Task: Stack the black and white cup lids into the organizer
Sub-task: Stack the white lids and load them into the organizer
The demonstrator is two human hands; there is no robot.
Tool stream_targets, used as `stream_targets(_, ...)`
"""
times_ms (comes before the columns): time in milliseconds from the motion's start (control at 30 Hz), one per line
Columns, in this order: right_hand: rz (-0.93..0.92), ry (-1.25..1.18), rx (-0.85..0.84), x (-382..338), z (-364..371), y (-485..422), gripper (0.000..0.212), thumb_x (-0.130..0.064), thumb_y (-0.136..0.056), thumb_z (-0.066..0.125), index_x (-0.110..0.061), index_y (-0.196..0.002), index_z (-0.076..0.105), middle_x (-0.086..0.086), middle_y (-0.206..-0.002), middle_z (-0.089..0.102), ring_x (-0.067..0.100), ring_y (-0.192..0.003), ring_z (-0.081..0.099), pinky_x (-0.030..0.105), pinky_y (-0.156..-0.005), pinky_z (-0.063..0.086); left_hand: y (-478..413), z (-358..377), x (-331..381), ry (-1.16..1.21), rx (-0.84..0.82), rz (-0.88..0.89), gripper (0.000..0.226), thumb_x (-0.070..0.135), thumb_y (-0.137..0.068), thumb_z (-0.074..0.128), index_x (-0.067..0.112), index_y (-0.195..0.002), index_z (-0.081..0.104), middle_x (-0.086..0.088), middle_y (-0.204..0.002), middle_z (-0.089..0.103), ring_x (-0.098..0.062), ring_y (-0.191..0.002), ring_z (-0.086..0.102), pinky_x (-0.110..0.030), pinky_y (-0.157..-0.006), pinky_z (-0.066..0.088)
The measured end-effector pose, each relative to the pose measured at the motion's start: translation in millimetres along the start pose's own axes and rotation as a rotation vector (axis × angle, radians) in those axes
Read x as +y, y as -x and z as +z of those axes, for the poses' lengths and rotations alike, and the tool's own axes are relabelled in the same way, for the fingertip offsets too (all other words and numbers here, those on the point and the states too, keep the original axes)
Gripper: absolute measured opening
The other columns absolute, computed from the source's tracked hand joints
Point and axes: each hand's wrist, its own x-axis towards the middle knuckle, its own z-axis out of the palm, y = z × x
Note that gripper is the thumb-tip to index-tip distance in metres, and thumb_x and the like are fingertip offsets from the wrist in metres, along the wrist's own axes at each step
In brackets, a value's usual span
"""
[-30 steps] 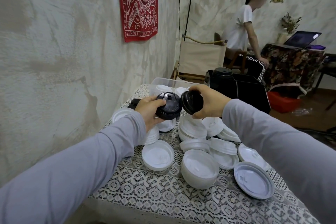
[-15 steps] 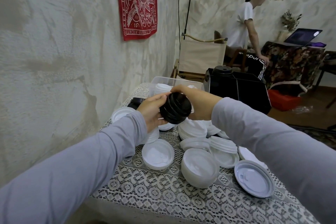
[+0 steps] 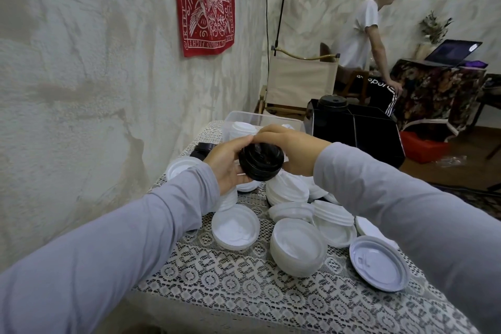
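Left hand (image 3: pixel 227 165): up above the tabletop, palm cupped against the left side of the black lids, thumb over their top edge; a firm grip
Black lids (image 3: pixel 261 161): short nested stack, tilted, caught in the air between both hands, right over the white pile; not in the organizer
Right hand (image 3: pixel 292 149): in from the right, fingers curled over the top and far side of that same stack; fingertips meet the left thumb above it
White lids (image 3: pixel 298 247): heaps and short stacks spread below the hands, many upside down; packed close, several touching
Single white lid (image 3: pixel 378 263): flat and alone at the right of the pile
Tabletop (image 3: pixel 244 293): draped in a lace cloth
Clear tub (image 3: pixel 260 118): just behind the hands; more white lids inside
Organizer (image 3: pixel 357 130): black, divided, at the far right of the tabletop; a stored black stack (image 3: pixel 333 102) pokes up out of its left compartment
Background: red wall hanging (image 3: pixel 206 3); canvas chair (image 3: pixel 301 81); person in a white T-shirt (image 3: pixel 363 32); laptop (image 3: pixel 452 51)
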Motion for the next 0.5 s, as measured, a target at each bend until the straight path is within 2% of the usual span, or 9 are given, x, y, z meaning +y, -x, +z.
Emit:
stream_targets(100,-0.028,0.004,0.016,-1,0,-1,0.078,0.014,-0.076,0.054,-0.026,-0.141,0.041,-0.001,-0.142,0.037,0.023,-0.129,0.038,0.034,-0.104,0.036,1,-2,-2,-0.029,-0.031,0.036,0.016,0.021,-0.090,0.059,0.018,-0.105,0.066,-0.004,-0.096,0.067,-0.025,-0.093,0.063,-0.037,-0.075,0.054)
stream_targets(200,-0.024,-0.079,0.022,-1,-1,0,0.077,0.012,-0.076,0.057,-0.023,-0.143,0.038,0.000,-0.144,0.037,0.016,-0.132,0.034,0.018,-0.100,0.031,0,-3,-3,-0.012,-0.019,0.057,0.028,0.012,-0.091,0.057,0.016,-0.119,0.061,-0.009,-0.107,0.066,-0.030,-0.102,0.062,-0.040,-0.082,0.054)
stream_targets(267,0.050,-0.300,0.070,2,0,-1,0.078,0.008,-0.076,0.061,-0.020,-0.144,0.035,0.000,-0.144,0.038,0.014,-0.133,0.035,0.020,-0.098,0.035,0,-2,-1,0.026,-0.004,0.068,0.034,0.008,-0.092,0.055,0.014,-0.126,0.057,-0.012,-0.113,0.064,-0.029,-0.100,0.063,-0.038,-0.075,0.056)
stream_targets(367,0.300,-0.779,0.247,2,4,-2,0.067,-0.001,-0.084,0.062,-0.020,-0.143,0.035,0.001,-0.141,0.041,0.018,-0.123,0.047,0.031,-0.095,0.047,0,-1,1,0.101,-0.003,0.098,0.038,0.001,-0.092,0.051,0.014,-0.129,0.053,-0.015,-0.112,0.063,-0.027,-0.093,0.064,-0.035,-0.067,0.058)
stream_targets(433,0.446,-1.058,0.286,0,9,-3,0.053,-0.011,-0.090,0.060,-0.018,-0.139,0.040,0.004,-0.130,0.051,0.020,-0.112,0.056,0.034,-0.090,0.050,-1,-1,1,0.118,0.000,0.108,0.040,-0.001,-0.092,0.050,0.014,-0.129,0.053,-0.016,-0.115,0.062,-0.029,-0.094,0.064,-0.036,-0.069,0.058)
stream_targets(500,0.501,-1.190,0.238,0,14,-3,0.031,-0.019,-0.092,0.059,-0.017,-0.123,0.053,0.002,-0.108,0.063,0.016,-0.094,0.062,0.033,-0.083,0.051,-1,0,1,0.121,0.009,0.106,0.042,-0.002,-0.091,0.051,0.015,-0.130,0.052,-0.016,-0.120,0.061,-0.030,-0.096,0.064,-0.036,-0.067,0.057)
